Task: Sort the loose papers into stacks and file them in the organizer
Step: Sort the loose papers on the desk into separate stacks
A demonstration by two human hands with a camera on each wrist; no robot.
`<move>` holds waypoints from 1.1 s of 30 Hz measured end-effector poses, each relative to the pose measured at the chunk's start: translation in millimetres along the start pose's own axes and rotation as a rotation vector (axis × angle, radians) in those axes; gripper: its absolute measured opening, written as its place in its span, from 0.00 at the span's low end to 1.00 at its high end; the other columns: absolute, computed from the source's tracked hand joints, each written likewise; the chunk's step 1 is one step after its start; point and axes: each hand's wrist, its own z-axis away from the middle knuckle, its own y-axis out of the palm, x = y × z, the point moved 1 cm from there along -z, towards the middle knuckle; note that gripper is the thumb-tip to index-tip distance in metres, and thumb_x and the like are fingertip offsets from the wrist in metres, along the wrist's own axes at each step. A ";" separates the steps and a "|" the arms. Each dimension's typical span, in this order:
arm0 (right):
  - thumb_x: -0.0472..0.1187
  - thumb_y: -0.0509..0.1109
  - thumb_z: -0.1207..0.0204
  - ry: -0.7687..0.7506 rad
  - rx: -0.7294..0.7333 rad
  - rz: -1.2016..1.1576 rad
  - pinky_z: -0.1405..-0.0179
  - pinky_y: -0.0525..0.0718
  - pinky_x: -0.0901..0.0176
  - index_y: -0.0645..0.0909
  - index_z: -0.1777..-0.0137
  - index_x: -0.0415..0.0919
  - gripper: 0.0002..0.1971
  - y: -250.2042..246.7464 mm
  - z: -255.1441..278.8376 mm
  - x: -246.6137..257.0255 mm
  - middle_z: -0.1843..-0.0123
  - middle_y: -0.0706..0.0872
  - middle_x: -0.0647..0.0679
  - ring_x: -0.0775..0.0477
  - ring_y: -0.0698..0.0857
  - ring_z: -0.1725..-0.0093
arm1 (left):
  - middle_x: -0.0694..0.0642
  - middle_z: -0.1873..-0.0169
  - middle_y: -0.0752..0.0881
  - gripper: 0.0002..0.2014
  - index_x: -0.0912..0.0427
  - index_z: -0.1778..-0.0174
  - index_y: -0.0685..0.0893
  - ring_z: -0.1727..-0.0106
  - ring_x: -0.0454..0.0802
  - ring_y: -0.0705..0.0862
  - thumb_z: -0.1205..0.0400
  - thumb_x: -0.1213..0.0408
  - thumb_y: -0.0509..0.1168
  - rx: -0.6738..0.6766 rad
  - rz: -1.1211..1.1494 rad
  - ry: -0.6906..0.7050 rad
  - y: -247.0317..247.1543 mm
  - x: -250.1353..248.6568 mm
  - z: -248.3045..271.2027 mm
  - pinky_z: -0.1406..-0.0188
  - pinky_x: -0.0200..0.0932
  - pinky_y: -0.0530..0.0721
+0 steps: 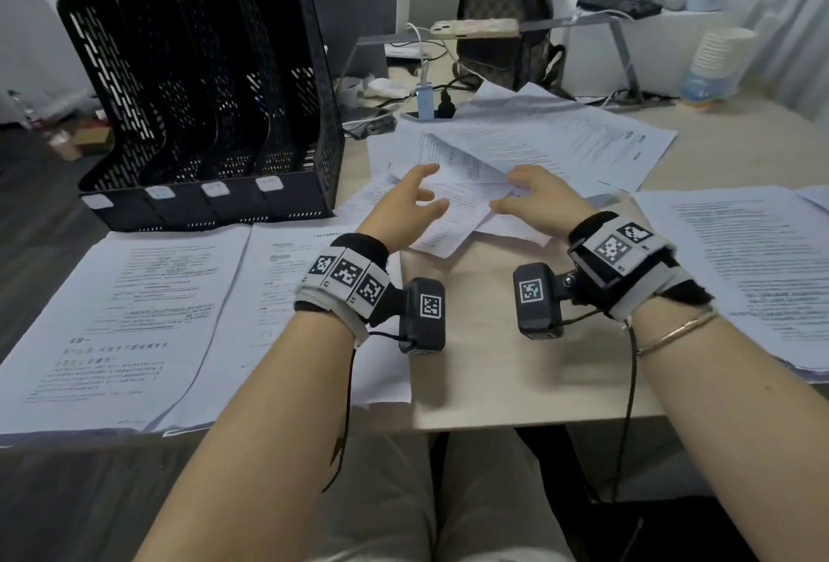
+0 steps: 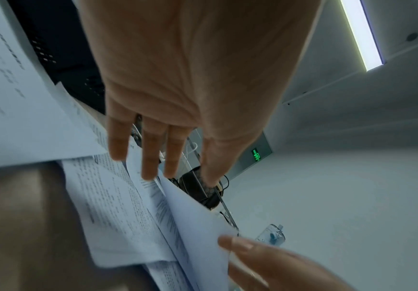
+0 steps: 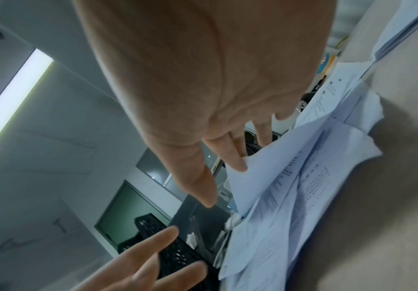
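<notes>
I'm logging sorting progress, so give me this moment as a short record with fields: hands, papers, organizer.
left hand: open, fingers spread over the loose white printed papers
right hand: fingers lifting a sheet's edge
sorted stacks: two stacks of printed pages near left, one near right
black mesh file organizer: slots look empty
beige tabletop: bare patch between the forearms

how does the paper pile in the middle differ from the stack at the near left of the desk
The middle pile is a jumble of sheets lying at crossed angles; the left stack lies flat with its edges squared. Both hands are at the middle pile: the right hand lifts a sheet's edge and the left hand reaches in open, while the left stack is untouched. Both are white printed pages on the desk, outside the organizer.
</notes>
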 end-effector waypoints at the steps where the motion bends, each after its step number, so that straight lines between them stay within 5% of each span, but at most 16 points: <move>1: 0.42 0.69 0.22 -0.032 0.004 -0.024 0.33 0.64 0.62 0.73 0.29 0.31 0.24 -1.4 9.0 3.6 0.25 0.71 0.39 0.42 0.70 0.26 | 0.56 0.37 0.81 0.25 0.47 0.22 0.63 0.36 0.51 0.81 0.15 0.56 0.60 0.004 0.025 0.015 3.2 -1.2 -0.2 0.39 0.43 0.75; 5: 0.40 0.71 0.23 -0.123 0.098 -0.051 0.33 0.66 0.63 0.78 0.32 0.29 0.22 6.4 32.4 8.5 0.27 0.75 0.39 0.43 0.73 0.27 | 0.56 0.44 0.80 0.21 0.48 0.22 0.65 0.48 0.52 0.84 0.13 0.55 0.53 0.044 0.162 0.004 16.6 -5.6 2.5 0.49 0.44 0.80; 9: 0.39 0.71 0.24 -0.176 0.228 -0.105 0.32 0.70 0.50 0.83 0.41 0.27 0.17 13.5 48.6 4.9 0.36 0.81 0.33 0.37 0.77 0.35 | 0.57 0.42 0.81 0.24 0.59 0.32 0.78 0.52 0.55 0.85 0.13 0.46 0.49 0.152 0.180 -0.101 24.3 -4.9 6.2 0.48 0.51 0.85; 11: 0.37 0.71 0.24 -0.197 0.281 -0.152 0.38 0.72 0.59 0.86 0.43 0.32 0.12 13.8 56.5 4.9 0.39 0.84 0.36 0.41 0.80 0.40 | 0.59 0.45 0.84 0.27 0.65 0.39 0.82 0.53 0.55 0.86 0.13 0.45 0.50 0.181 0.163 -0.139 25.5 -4.1 7.6 0.55 0.47 0.86; 13: 0.37 0.71 0.24 -0.175 0.291 -0.210 0.43 0.77 0.70 0.86 0.43 0.36 0.11 12.1 59.6 2.9 0.40 0.86 0.39 0.48 0.84 0.44 | 0.63 0.46 0.85 0.20 0.69 0.44 0.82 0.53 0.56 0.86 0.13 0.55 0.55 0.187 0.130 -0.153 26.0 -3.5 8.1 0.57 0.46 0.86; 15: 0.38 0.72 0.24 -0.123 0.245 -0.260 0.45 0.78 0.74 0.85 0.45 0.39 0.09 8.3 59.0 -1.2 0.41 0.88 0.44 0.52 0.86 0.47 | 0.63 0.45 0.83 0.11 0.68 0.44 0.82 0.48 0.57 0.84 0.17 0.71 0.57 0.136 0.068 -0.147 24.0 -3.5 9.4 0.50 0.49 0.87; 17: 0.40 0.71 0.23 -0.102 0.171 -0.278 0.55 0.76 0.81 0.85 0.46 0.40 0.08 1.4 58.4 -5.0 0.42 0.87 0.48 0.57 0.85 0.53 | 0.60 0.36 0.80 0.21 0.66 0.36 0.80 0.35 0.56 0.79 0.22 0.80 0.54 0.031 -0.012 -0.128 18.1 -1.4 8.7 0.35 0.51 0.80; 21: 0.39 0.70 0.22 -0.066 0.020 -0.298 0.55 0.77 0.71 0.85 0.45 0.41 0.08 -12.9 57.0 -14.8 0.46 0.86 0.51 0.56 0.82 0.52 | 0.56 0.29 0.75 0.29 0.63 0.30 0.76 0.30 0.54 0.76 0.26 0.84 0.50 -0.232 0.077 -0.103 -3.9 6.0 11.1 0.37 0.45 0.79; 24: 0.37 0.69 0.22 0.048 -0.067 -0.323 0.57 0.79 0.61 0.84 0.44 0.41 0.09 -20.1 52.3 -24.7 0.48 0.84 0.47 0.50 0.80 0.51 | 0.59 0.29 0.75 0.29 0.63 0.30 0.76 0.27 0.54 0.72 0.26 0.85 0.51 -0.455 0.130 -0.075 -23.1 10.1 16.1 0.27 0.46 0.72; 28: 0.43 0.70 0.23 0.233 0.013 -0.215 0.63 0.79 0.60 0.80 0.35 0.44 0.16 -17.0 49.0 -37.7 0.42 0.79 0.47 0.47 0.78 0.49 | 0.57 0.29 0.75 0.29 0.63 0.29 0.75 0.25 0.50 0.71 0.25 0.84 0.51 -0.620 0.196 -0.082 -37.9 15.2 23.2 0.24 0.41 0.67; 33: 0.46 0.70 0.23 0.377 0.070 -0.311 0.40 0.84 0.46 0.70 0.26 0.46 0.26 -4.6 48.0 -45.8 0.35 0.77 0.47 0.43 0.81 0.42 | 0.56 0.28 0.75 0.30 0.62 0.27 0.74 0.25 0.50 0.71 0.25 0.85 0.50 -0.658 0.297 -0.111 -40.6 20.8 26.8 0.25 0.49 0.71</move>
